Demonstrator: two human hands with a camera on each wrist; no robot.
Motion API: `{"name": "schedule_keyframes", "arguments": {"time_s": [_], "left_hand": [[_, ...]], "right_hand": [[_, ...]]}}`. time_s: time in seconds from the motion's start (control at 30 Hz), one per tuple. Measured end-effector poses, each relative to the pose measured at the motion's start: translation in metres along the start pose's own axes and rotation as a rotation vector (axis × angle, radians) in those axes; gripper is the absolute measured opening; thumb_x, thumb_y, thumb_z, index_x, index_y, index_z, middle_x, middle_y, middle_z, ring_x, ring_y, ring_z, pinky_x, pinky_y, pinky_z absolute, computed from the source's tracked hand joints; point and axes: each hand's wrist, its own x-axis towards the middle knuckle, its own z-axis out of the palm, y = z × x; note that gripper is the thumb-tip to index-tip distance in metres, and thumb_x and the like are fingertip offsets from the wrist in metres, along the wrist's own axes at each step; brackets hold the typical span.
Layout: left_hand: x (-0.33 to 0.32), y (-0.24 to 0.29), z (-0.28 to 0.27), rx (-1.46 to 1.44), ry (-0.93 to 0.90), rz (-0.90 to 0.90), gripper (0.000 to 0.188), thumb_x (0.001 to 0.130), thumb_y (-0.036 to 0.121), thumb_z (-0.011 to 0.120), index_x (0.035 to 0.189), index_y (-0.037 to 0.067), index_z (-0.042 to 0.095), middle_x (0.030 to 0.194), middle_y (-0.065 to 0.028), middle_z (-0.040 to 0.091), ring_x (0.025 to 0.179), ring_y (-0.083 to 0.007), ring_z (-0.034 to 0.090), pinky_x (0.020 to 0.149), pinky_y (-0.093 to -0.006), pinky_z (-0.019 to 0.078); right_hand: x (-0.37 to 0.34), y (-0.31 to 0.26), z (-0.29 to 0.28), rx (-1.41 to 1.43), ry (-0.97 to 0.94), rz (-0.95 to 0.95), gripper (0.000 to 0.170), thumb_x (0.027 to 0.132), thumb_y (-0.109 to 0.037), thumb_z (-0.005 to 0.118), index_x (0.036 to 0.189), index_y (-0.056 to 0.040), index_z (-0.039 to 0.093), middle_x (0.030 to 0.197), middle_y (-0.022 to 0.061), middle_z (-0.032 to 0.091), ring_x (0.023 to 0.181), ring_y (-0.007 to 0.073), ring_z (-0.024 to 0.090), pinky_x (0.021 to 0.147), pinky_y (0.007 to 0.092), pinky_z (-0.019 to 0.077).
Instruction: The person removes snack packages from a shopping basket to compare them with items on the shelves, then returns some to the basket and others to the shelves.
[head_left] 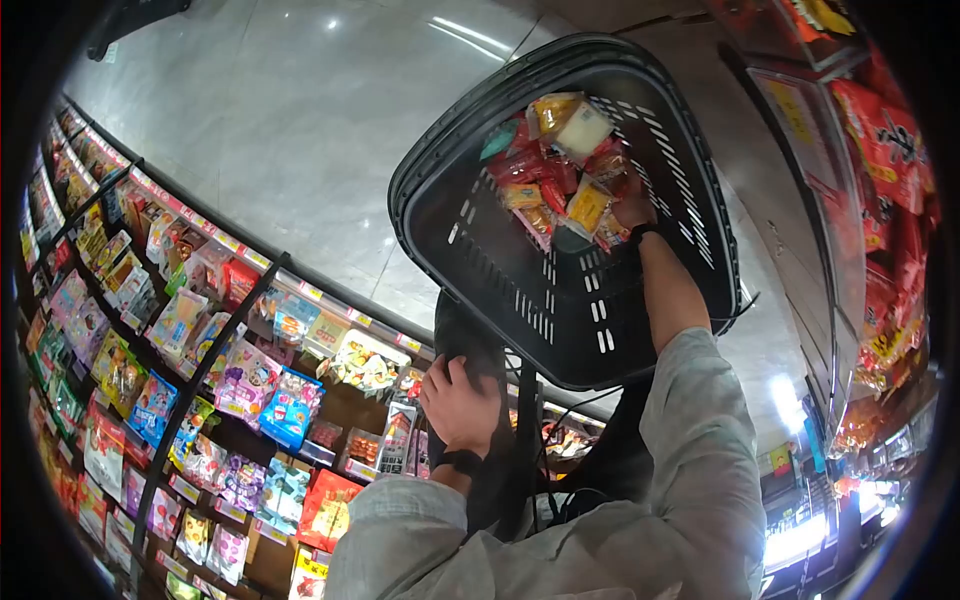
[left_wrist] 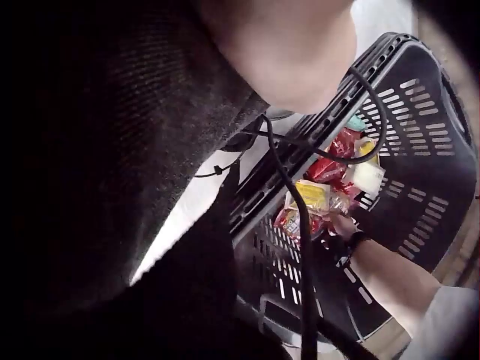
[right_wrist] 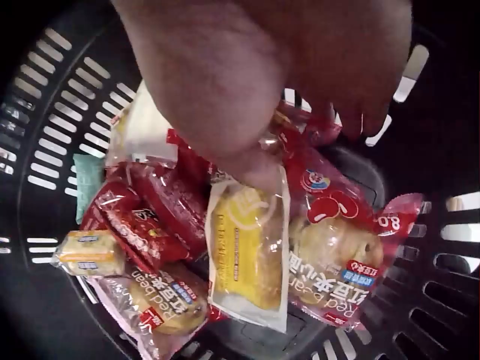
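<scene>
My right hand reaches down into a black plastic shopping basket. Its thumb lies over the top end of a yellow-labelled bread packet, pinching it, with the index finger hidden behind. The other fingers bend down beside a red bean bread pack. Under and around them lie red snack packs, a white packet, a small yellow-and-white packet and a teal packet. My left hand rests on a dark-clothed leg, fingers loosely bent, outside the basket.
Shelves of bagged snacks run along the left behind a price-label rail. At the right hang red snack bags beside a clear display panel. Grey tiled floor lies beyond the basket. A black cable loops before the left wrist view.
</scene>
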Motion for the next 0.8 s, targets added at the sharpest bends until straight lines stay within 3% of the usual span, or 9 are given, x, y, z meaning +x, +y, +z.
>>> {"name": "schedule_keyframes", "arguments": {"time_s": [0.1, 0.17, 0.23, 0.33, 0.43, 0.53, 0.63, 0.73, 0.8], "left_hand": [[0.000, -0.001, 0.001, -0.009, -0.035, 0.008, 0.039, 0.081, 0.027, 0.067, 0.115, 0.007, 0.064, 0.126, -0.0190, 0.061, 0.119, -0.0383, 0.056, 0.102, -0.0514, 0.0435], [0.000, -0.002, 0.003, 0.001, -0.050, 0.018, 0.040, 0.081, 0.028, 0.067, 0.115, 0.007, 0.064, 0.127, -0.0193, 0.061, 0.119, -0.0385, 0.056, 0.103, -0.0514, 0.0434], [-0.002, -0.001, 0.004, 0.020, -0.067, 0.025, 0.041, 0.081, 0.029, 0.067, 0.115, 0.007, 0.064, 0.127, -0.0195, 0.060, 0.120, -0.0386, 0.056, 0.103, -0.0512, 0.0434], [-0.004, 0.002, 0.006, 0.028, -0.081, 0.014, 0.041, 0.081, 0.029, 0.067, 0.116, 0.007, 0.064, 0.127, -0.0193, 0.060, 0.119, -0.0386, 0.056, 0.103, -0.0512, 0.0434], [-0.005, 0.002, 0.006, 0.010, -0.119, -0.009, 0.041, 0.081, 0.029, 0.067, 0.116, 0.007, 0.063, 0.127, -0.0188, 0.060, 0.120, -0.0385, 0.055, 0.103, -0.0511, 0.0430], [-0.008, 0.002, 0.010, 0.002, -0.101, -0.003, 0.042, 0.081, 0.029, 0.067, 0.116, 0.007, 0.063, 0.127, -0.0184, 0.060, 0.120, -0.0382, 0.055, 0.104, -0.0509, 0.0422], [-0.011, 0.002, 0.012, -0.002, -0.128, -0.018, 0.042, 0.081, 0.029, 0.068, 0.117, 0.007, 0.063, 0.126, -0.0179, 0.060, 0.120, -0.0379, 0.055, 0.104, -0.0510, 0.0418], [-0.012, 0.002, 0.013, -0.006, -0.108, -0.023, 0.042, 0.081, 0.029, 0.067, 0.117, 0.007, 0.063, 0.126, -0.0178, 0.060, 0.119, -0.0379, 0.056, 0.104, -0.0514, 0.0420], [-0.011, 0.002, 0.012, -0.005, -0.104, -0.030, 0.042, 0.081, 0.029, 0.067, 0.117, 0.007, 0.063, 0.126, -0.0177, 0.061, 0.118, -0.0377, 0.056, 0.104, -0.0513, 0.0421]], "right_hand": [[0.002, 0.010, 0.014, -0.100, 0.119, -0.077, 0.105, 0.083, -0.023, 0.075, 0.162, -0.0384, 0.008, 0.160, 0.0170, 0.037, 0.139, 0.0419, 0.048, 0.117, 0.0469, 0.0403], [0.005, 0.019, 0.022, -0.056, 0.142, -0.066, 0.103, 0.080, -0.029, 0.081, 0.161, -0.0357, 0.018, 0.160, 0.0161, 0.037, 0.141, 0.0425, 0.046, 0.118, 0.0471, 0.0399], [0.002, 0.032, 0.036, -0.137, 0.281, -0.146, 0.097, 0.079, -0.031, 0.082, 0.159, -0.0316, 0.028, 0.157, 0.0166, 0.041, 0.139, 0.0427, 0.047, 0.116, 0.0473, 0.0414], [0.003, 0.047, 0.038, 0.128, -0.166, -0.076, 0.085, 0.079, -0.034, 0.082, 0.152, -0.0242, 0.039, 0.156, 0.0178, 0.042, 0.138, 0.0402, 0.049, 0.112, 0.0478, 0.0449], [-0.025, 0.030, 0.044, -0.034, 0.051, 0.036, 0.081, 0.079, -0.034, 0.082, 0.148, -0.0206, 0.042, 0.147, 0.0204, 0.052, 0.128, 0.0396, 0.058, 0.105, 0.0491, 0.0498], [-0.027, 0.019, 0.040, -0.013, -0.019, 0.106, 0.084, 0.080, -0.029, 0.080, 0.151, -0.0164, 0.036, 0.133, 0.0245, 0.063, 0.120, 0.0440, 0.062, 0.104, 0.0513, 0.0494], [-0.029, 0.024, 0.041, 0.071, -0.059, 0.043, 0.066, 0.087, -0.026, 0.073, 0.145, -0.0152, 0.043, 0.134, 0.0255, 0.062, 0.119, 0.0479, 0.061, 0.100, 0.0539, 0.0501], [-0.047, 0.013, 0.024, -0.052, -0.006, 0.074, 0.047, 0.092, -0.024, 0.065, 0.136, -0.0119, 0.052, 0.130, 0.0264, 0.062, 0.118, 0.0484, 0.060, 0.100, 0.0551, 0.0488], [-0.058, 0.017, 0.019, -0.121, 0.154, -0.095, 0.040, 0.094, -0.024, 0.062, 0.130, -0.0081, 0.056, 0.126, 0.0258, 0.063, 0.117, 0.0457, 0.060, 0.100, 0.0543, 0.0479]]}}
